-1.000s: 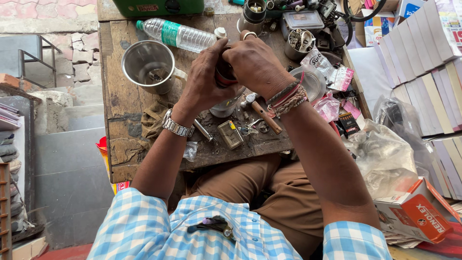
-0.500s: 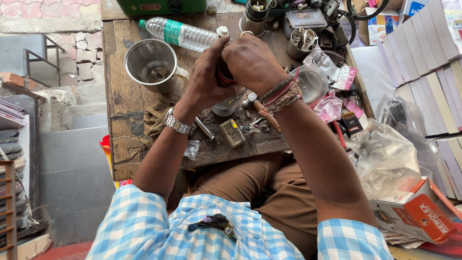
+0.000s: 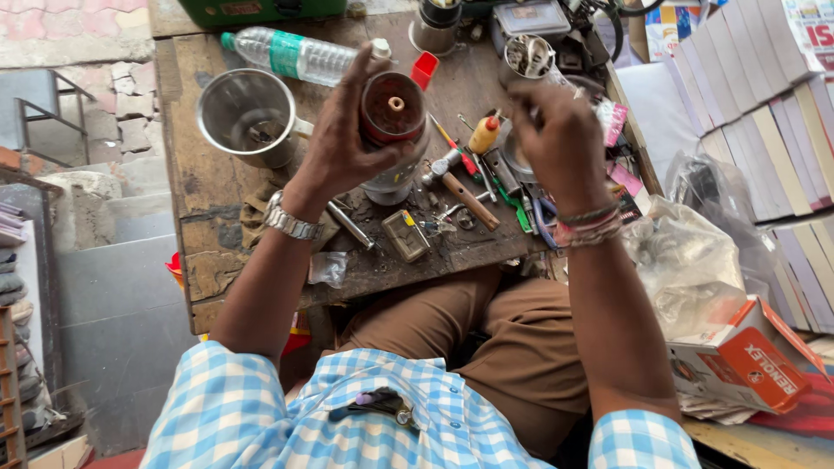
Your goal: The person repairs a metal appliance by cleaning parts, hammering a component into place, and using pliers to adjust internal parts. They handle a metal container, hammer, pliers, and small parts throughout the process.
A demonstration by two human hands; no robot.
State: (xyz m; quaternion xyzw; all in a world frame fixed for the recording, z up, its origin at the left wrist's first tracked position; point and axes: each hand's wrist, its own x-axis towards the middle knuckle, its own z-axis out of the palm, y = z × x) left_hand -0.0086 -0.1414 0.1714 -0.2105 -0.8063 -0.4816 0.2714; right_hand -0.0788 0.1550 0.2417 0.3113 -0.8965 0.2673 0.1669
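Holding a mixer-jar base (image 3: 393, 130) upside down in the left hand (image 3: 343, 143), fingers wrapped round its body, grip clenched on it, with the reddish underside and pale centre coupling facing up. Raised just above the wooden worktop (image 3: 208, 187), near the middle of it, between the steel jar (image 3: 248, 117) on the left and the scatter of small tools on the right.

Hovering well apart to the right, the right hand (image 3: 556, 143), fingers curled downward over the clutter (cannot tell whether anything is pinched in that grip, since the fingertips are hidden behind the knuckles).

Lying close by: a wooden-handled tool (image 3: 465, 198), a small yellow bottle (image 3: 483, 135), a red cap (image 3: 424, 69), a plastic water bottle (image 3: 300, 54) along the far edge, a small rectangular metal tin (image 3: 406, 235) near the front.

For doing this step well, by the look of it: keeping the base steady and level so the coupling stays in plain sight; bracing the left wrist rather than letting the piece tilt; picking the right tool by feel only after glancing down (plenty of sharp bits there); bringing any tool in square to the centre spindle, not at a slant, to avoid slipping off into the palm.
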